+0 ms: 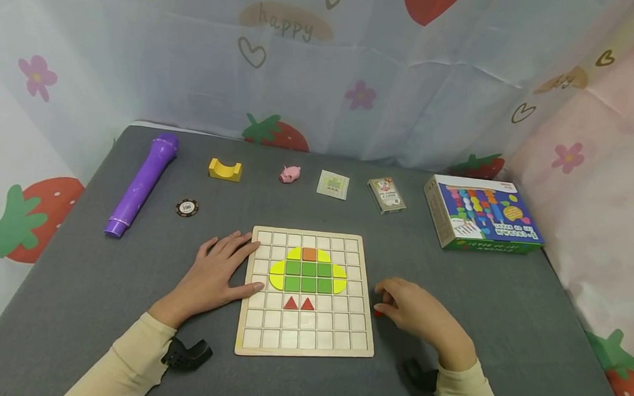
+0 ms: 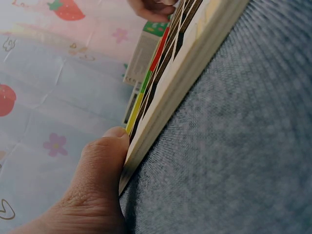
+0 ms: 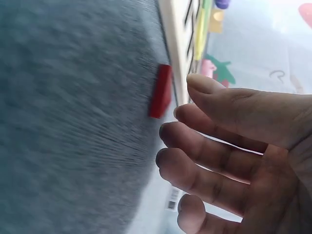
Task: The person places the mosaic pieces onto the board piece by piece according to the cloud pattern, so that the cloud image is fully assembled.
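Observation:
A square wooden grid board point(image 1: 307, 340) lies flat on the grey table. On it, green squares point(image 1: 309, 269), yellow curved pieces point(image 1: 276, 275) and an orange square point(image 1: 309, 254) make a rounded shape, with two red triangles point(image 1: 290, 303) below. My left hand point(image 1: 210, 276) rests at the board's left edge, fingers spread; its thumb touches the edge in the left wrist view. Right of the board, my right hand point(image 1: 418, 311) hovers with loosely bent fingers. Beside its fingertips a red piece point(image 3: 162, 92) lies on the table near the board's edge, apart from them.
Along the back stand a purple microphone point(image 1: 142, 183), a yellow block point(image 1: 224, 170), a pink pig point(image 1: 289, 174), a pattern card point(image 1: 332, 185), a playing-card box point(image 1: 386, 195) and a colourful game box point(image 1: 485, 214). A black poker chip point(image 1: 187, 208) lies behind my left hand.

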Tool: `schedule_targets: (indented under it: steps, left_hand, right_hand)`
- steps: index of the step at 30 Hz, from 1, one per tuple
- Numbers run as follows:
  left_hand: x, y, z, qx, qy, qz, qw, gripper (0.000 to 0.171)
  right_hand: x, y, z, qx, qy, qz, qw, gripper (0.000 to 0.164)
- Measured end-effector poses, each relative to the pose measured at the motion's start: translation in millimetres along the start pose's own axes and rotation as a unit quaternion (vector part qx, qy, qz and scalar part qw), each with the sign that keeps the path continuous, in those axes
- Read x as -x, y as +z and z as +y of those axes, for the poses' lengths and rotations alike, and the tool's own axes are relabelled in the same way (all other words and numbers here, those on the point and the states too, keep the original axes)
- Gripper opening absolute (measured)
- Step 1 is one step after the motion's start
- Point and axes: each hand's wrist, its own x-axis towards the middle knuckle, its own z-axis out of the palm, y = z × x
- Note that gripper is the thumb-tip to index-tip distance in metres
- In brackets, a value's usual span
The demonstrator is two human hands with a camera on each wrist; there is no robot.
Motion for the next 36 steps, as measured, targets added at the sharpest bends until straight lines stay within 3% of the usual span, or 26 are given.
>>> schedule_targets:
  steps: [10,22,26,36]
  left_hand:
    - [0.7,2.1,-1.0,-0.003,0.003,0.006,1.0,0.079]
    - [-0.1,1.4,-1.0,-0.005,0.005,0.002,1.0,0.079]
    - [-0.1,1.4,-1.0,-0.004,0.004,0.001,1.0,0.079]
    - [0.4,0.0,-0.6,-0.003,0.002,-0.001,1.0,0.079]
  right_hand:
    - [-0.1,9.3,0.7,0.021,-0.033,0.017,0.999,0.014]
    - [2.7,11.3,1.4,-0.022,-0.01,0.006,1.0,0.015]
    - [3.0,9.8,1.8,-0.012,-0.014,0.001,1.0,0.013]
    - [-4.2,0.3,-12.0,0.019,-0.075,0.061,0.995,0.008]
